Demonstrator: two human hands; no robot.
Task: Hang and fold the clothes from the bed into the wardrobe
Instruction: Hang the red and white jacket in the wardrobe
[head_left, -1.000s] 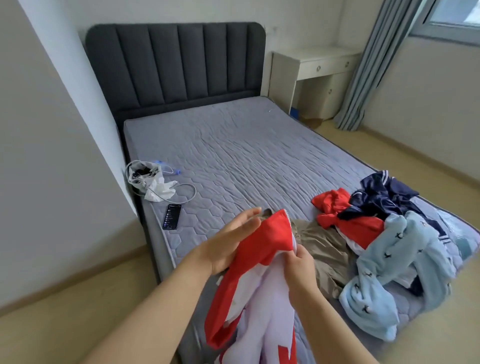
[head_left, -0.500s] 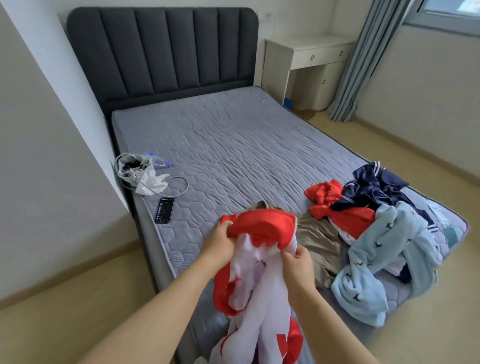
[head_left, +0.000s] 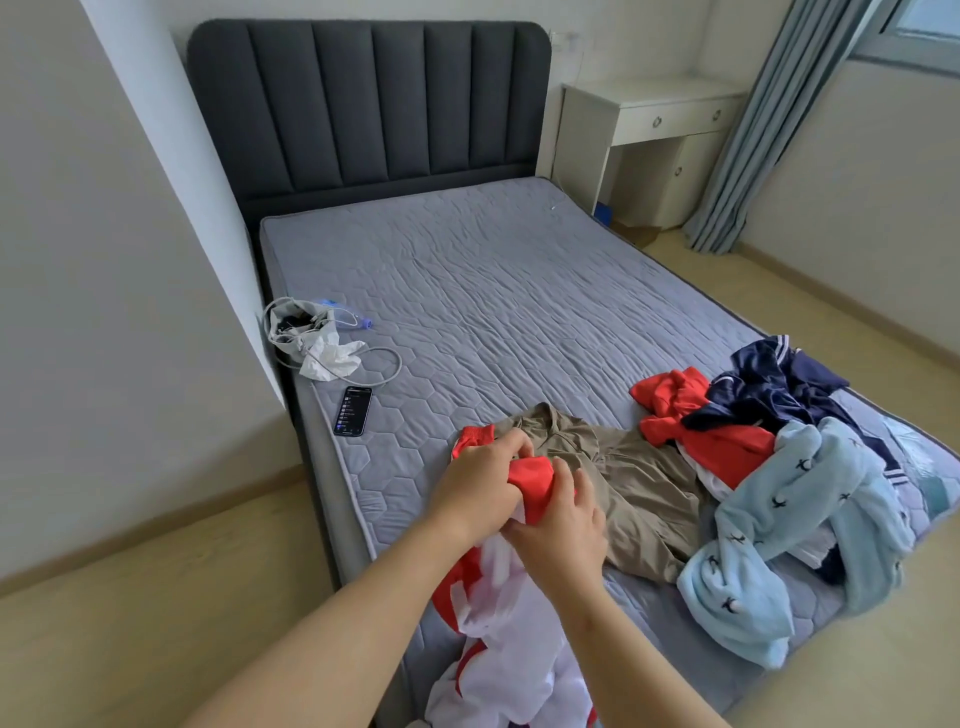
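both hands, left hand (head_left: 480, 486) and right hand (head_left: 563, 525), grip the red-and-white garment (head_left: 535, 486); a pile of clothes (head_left: 769, 467) to their right is unsorted, wardrobe unseen.

- No text, brand or number is showing clearly enough to read.
- The phone (head_left: 353, 410) screen is glowing with rows of writing, all too small to read.

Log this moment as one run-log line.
left hand: grips red-and-white garment | right hand: grips same garment | garment: hangs over bed edge | khaki garment, light blue garment: lying on bed
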